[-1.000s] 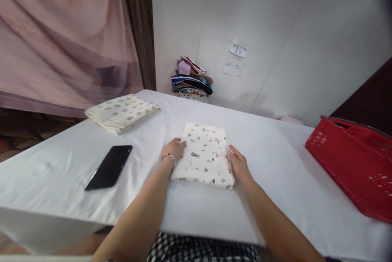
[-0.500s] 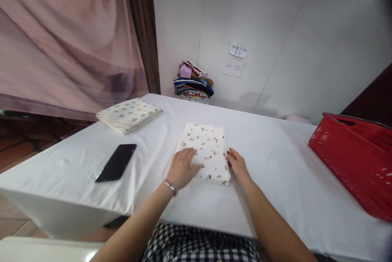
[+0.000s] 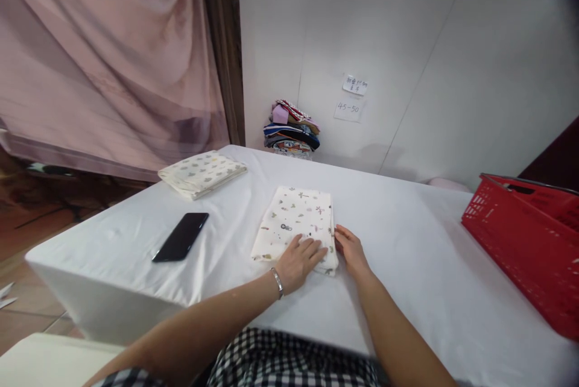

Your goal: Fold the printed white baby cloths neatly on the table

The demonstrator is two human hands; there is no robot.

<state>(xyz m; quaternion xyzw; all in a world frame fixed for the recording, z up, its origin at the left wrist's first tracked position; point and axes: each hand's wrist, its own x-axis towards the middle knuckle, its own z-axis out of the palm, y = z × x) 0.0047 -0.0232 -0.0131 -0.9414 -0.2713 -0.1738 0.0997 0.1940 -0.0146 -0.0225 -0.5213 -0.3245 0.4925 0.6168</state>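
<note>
A folded white cloth with small printed figures (image 3: pixel 297 219) lies on the white table (image 3: pixel 407 254) in front of me. My left hand (image 3: pixel 299 261), a bracelet on its wrist, rests flat on the cloth's near right corner with fingers stretched out. My right hand (image 3: pixel 350 249) lies open against the cloth's right edge, fingertips touching the fold. Neither hand holds anything.
A black phone (image 3: pixel 181 237) lies on the table to the left. A second folded patterned cloth (image 3: pixel 202 173) sits at the far left corner. A red plastic basket (image 3: pixel 529 242) stands at the right. A stack of coloured fabrics (image 3: pixel 292 128) rests against the wall behind.
My left hand has moved from the cloth's left edge across its top to the near right corner. The right hand stayed at the right edge. The view shifted slightly.
</note>
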